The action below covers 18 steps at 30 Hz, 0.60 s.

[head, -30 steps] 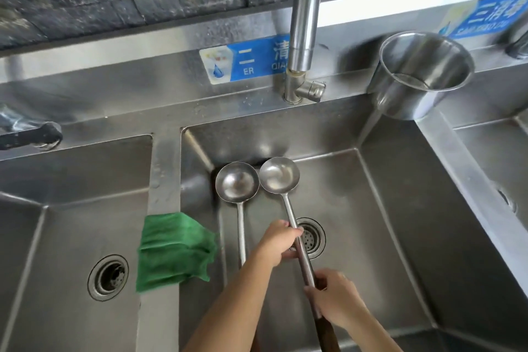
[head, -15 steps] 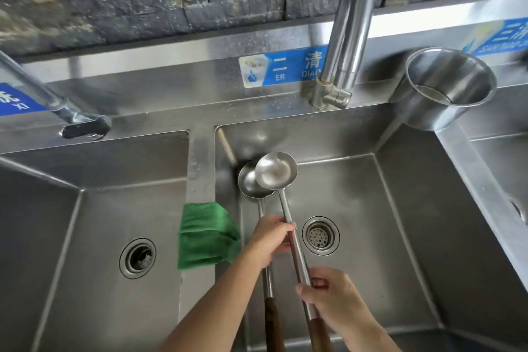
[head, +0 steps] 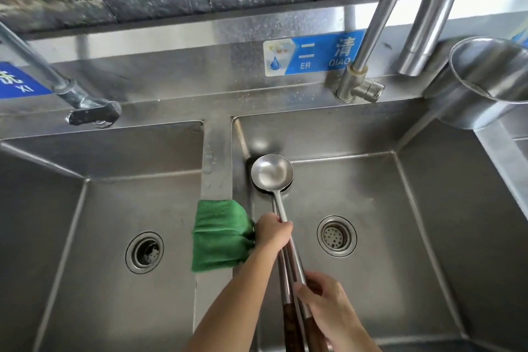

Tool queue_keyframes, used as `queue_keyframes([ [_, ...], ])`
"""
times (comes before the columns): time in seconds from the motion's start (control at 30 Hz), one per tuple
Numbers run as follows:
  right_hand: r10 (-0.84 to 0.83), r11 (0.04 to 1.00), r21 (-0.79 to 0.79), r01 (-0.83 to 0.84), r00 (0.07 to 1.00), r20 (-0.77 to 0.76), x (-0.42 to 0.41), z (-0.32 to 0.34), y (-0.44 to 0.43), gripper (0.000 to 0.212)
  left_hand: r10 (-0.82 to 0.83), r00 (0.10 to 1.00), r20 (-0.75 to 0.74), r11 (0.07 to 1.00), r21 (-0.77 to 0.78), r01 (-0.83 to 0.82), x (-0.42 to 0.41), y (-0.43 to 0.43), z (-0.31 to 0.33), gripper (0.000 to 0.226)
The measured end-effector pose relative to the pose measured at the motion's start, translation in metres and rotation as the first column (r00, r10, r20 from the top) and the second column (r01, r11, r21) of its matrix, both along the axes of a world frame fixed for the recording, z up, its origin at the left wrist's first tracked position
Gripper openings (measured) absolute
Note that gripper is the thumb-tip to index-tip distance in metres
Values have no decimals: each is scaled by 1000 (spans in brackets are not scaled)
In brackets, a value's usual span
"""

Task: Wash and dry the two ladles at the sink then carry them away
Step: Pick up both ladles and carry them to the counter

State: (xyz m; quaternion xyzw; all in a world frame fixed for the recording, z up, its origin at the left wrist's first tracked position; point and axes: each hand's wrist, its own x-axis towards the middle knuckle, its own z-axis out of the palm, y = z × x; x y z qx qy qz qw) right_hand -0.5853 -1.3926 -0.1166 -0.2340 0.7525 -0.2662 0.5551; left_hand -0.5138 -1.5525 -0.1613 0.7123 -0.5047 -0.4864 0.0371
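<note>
Clasped round both steel shafts, the left hand (head: 271, 233) sits just right of the green cloth (head: 218, 234) draped over the basin divider (head: 217, 157). The two ladles (head: 272, 173) lie stacked, bowls nested, over the middle basin's (head: 400, 208) back-left corner. The right hand (head: 328, 303) curls round the shafts just above the wooden grips.

ladles (head: 272, 173) stacked in middle basin (head: 385, 208) | cloth (head: 220, 234) on divider (head: 217, 151) left
</note>
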Motion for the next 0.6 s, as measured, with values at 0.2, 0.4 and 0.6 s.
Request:
queue_keyframes([
  [0.2,-3,998,56,-2,995,96,-1,-15,1,35,101,994,43,995,10,-102,-9,-11,-20,31],
  [0.4,-15,993,120,-8,981,194,-2,-40,-7,58,411,890,-199,901,236,-363,-18,-19,-45,29],
  [0.6,80,983,152,-107,981,176,4,-33,-20,57,435,868,-238,888,269,-372,-19,-21,-48,24],
])
